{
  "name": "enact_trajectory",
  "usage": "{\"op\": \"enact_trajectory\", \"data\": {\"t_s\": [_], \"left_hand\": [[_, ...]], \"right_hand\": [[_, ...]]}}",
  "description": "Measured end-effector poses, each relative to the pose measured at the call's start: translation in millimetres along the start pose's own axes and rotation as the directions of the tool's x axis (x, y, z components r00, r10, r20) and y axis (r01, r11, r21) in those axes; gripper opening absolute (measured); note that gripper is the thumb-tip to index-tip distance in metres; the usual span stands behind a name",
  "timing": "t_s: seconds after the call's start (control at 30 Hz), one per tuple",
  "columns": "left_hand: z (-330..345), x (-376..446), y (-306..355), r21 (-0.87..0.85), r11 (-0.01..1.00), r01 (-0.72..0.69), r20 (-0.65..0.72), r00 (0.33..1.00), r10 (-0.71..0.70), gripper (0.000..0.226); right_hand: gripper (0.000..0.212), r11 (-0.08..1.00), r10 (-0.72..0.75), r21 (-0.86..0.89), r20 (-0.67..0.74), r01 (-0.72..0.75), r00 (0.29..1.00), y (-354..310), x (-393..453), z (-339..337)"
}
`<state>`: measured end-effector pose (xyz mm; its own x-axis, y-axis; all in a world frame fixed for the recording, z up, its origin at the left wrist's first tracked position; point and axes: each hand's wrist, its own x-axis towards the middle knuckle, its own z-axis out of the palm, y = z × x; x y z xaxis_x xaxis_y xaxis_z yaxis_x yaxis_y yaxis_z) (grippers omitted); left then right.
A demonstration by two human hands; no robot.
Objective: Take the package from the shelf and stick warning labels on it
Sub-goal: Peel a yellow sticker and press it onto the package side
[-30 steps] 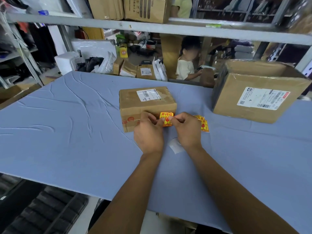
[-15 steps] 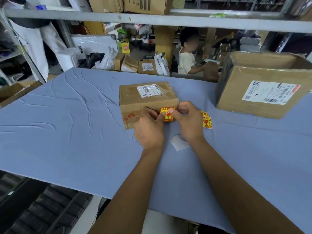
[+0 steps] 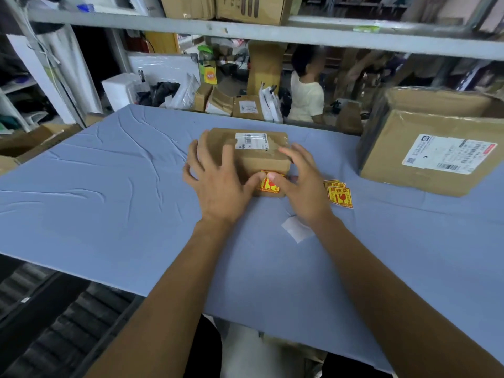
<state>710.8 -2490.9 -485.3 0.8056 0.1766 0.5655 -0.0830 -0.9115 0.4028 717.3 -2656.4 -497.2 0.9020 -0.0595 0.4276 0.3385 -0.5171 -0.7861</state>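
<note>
1. A wrinkled blue desk [image 3: 109,203] fills the middle of the frame, with open cartons at its left edge and grey shelf rails across the top.
2. The left hand [image 3: 218,184], at centre frame, lies spread over the left side and top of the package [image 3: 261,156], fingers wide and its thumb pressing the box's near face.
3. The package, a small brown carton with a white shipping label [image 3: 251,141] on top, sits on the desk at centre, between the two hands.
4. A yellow and red warning label [image 3: 268,184] is on the package's near face, low down, with both thumbs touching it.
5. The right hand [image 3: 305,186] is open against the right end of the package, fingers reaching up onto its top edge.
6. A white scrap of backing paper [image 3: 297,229] lies on the desk just below the right wrist.
7. A small stack of spare warning labels [image 3: 339,194] lies flat, just right of the right hand.
8. A large carton [image 3: 425,148] with a printed white label stands at the right of the frame, well apart from the package.
</note>
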Motion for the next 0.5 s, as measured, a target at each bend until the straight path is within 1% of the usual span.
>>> {"op": "enact_trajectory", "data": {"t_s": [0.07, 0.13, 0.23, 0.33, 0.4, 0.5], "left_hand": [[6, 7, 2, -0.040, 0.999, -0.011, 0.146, 0.989, 0.016, 0.079], [11, 10, 0, -0.066, 0.997, -0.034, 0.194, 0.980, 0.046, 0.084], [16, 10, -10, -0.103, 0.991, -0.080, 0.149, 0.984, 0.095, 0.080], [18, 10, -17, -0.088, 0.990, -0.112, 0.139, 0.983, 0.123, 0.094], [20, 10, -17, -0.075, 0.990, -0.116, 0.130, 0.983, 0.126, 0.097], [21, 10, -15, -0.101, 0.990, -0.100, 0.076, 0.991, 0.108, 0.079]], "right_hand": [[0.053, 1.000, -0.025, 0.007, -0.008, 0.025, 1.000, 1, -1, 2], [0.055, 0.999, -0.031, 0.015, 0.011, 0.031, 0.999, 4, -2, 1], [0.069, 0.999, -0.006, 0.040, 0.077, 0.003, 0.997, 10, -2, -1], [0.082, 0.997, 0.021, 0.071, 0.129, -0.030, 0.991, 13, -2, 0], [0.080, 0.994, 0.035, 0.094, 0.133, -0.048, 0.990, 13, -2, 0], [0.061, 0.995, 0.023, 0.099, 0.107, -0.034, 0.994, 12, -2, 0]]}}
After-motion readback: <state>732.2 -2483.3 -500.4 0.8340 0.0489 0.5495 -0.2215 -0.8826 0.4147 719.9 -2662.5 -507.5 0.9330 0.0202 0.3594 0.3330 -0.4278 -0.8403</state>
